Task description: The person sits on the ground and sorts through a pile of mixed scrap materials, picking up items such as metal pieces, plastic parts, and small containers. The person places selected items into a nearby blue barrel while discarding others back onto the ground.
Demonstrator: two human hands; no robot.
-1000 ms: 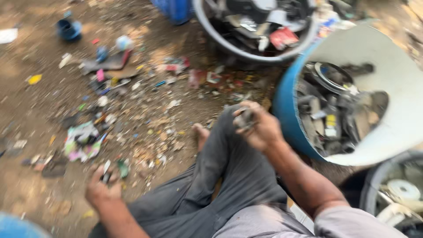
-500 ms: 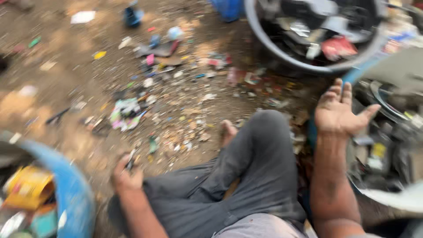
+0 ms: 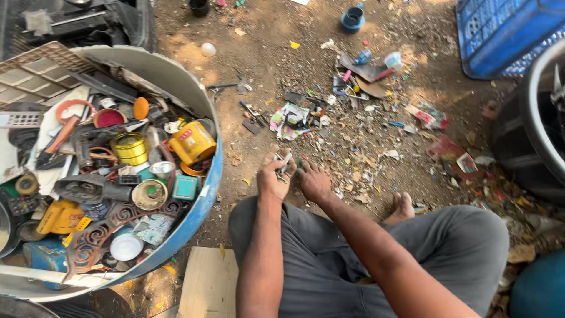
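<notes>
Ground (image 3: 376, 53): bare dirt, littered with plastic and paper bits. Blue tub (image 3: 203, 194) at left, tilted, crammed with scrap: yellow tins, rings, ornate metal bracket. Blue crate (image 3: 500, 29) top right. Dark tub (image 3: 529, 123) at right edge. Person seated, grey trousers, bare foot (image 3: 402, 207) on dirt. Wood board (image 3: 209, 282) beside knee. Left hand (image 3: 273, 179) and right hand (image 3: 313, 181) close together, just above ground, right of tub. Left fingers clamped on small metal piece (image 3: 283, 166). Right fingers curled down; grip cannot be told.
</notes>
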